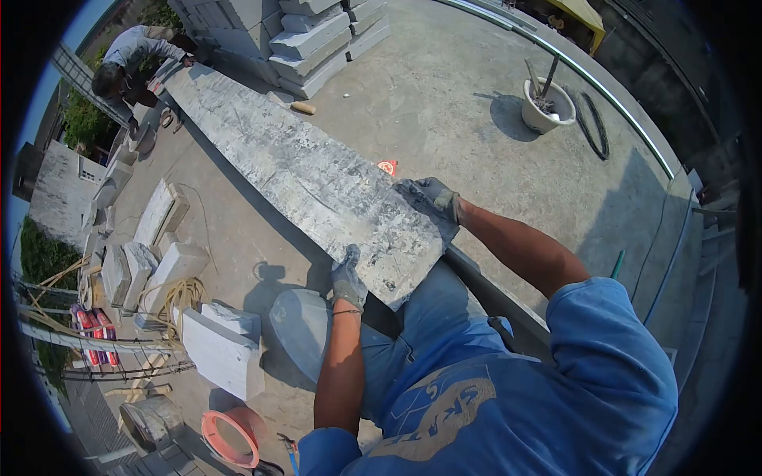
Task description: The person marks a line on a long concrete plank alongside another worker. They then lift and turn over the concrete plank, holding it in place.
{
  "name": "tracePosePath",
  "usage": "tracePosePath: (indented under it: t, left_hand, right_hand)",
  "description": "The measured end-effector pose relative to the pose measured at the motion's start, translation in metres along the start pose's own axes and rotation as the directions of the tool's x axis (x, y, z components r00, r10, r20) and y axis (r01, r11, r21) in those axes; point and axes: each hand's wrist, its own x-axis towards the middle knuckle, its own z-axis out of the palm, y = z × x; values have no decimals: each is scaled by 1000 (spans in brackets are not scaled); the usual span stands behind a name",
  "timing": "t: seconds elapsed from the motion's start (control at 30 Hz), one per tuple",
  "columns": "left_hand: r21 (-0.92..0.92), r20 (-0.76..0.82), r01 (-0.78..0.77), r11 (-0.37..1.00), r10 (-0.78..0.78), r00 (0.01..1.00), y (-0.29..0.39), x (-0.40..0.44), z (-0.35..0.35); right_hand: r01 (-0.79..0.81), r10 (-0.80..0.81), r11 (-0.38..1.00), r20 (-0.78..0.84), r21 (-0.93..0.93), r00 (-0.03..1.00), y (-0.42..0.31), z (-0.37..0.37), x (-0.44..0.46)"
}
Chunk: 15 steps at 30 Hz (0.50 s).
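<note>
A long, wide board (286, 163), grey and splattered with white, stretches from my lap toward the upper left. My left hand (348, 279), in a grey work glove, grips its near left edge with the thumb on top. On the opposite edge, close to the near corner, my gloved right hand (431, 200) is closed around the board. The undersides of both grips are hidden. A small red and white object (387, 167) lies on the floor just beyond my right hand.
Another person (136, 63) bends at the board's far end. Stacked pale blocks (305, 40) stand beyond it. Loose blocks (218, 353), coiled rope (182, 305) and an orange bucket (255, 424) sit to the left. At upper right stands a white bucket (540, 119) holding tools.
</note>
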Motion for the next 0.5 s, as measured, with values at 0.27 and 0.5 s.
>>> tracePosePath:
  t: [0.27, 0.5]
  left_hand:
    - [-59, 84, -35, 998, 40, 996, -13, 21, -14]
    - [-157, 208, 107, 982, -73, 975, 2, 1, -2]
  right_hand:
    - [194, -184, 970, -84, 144, 979, 65, -30, -100]
    - [25, -357, 682, -303, -731, 883, 61, 11, -153]
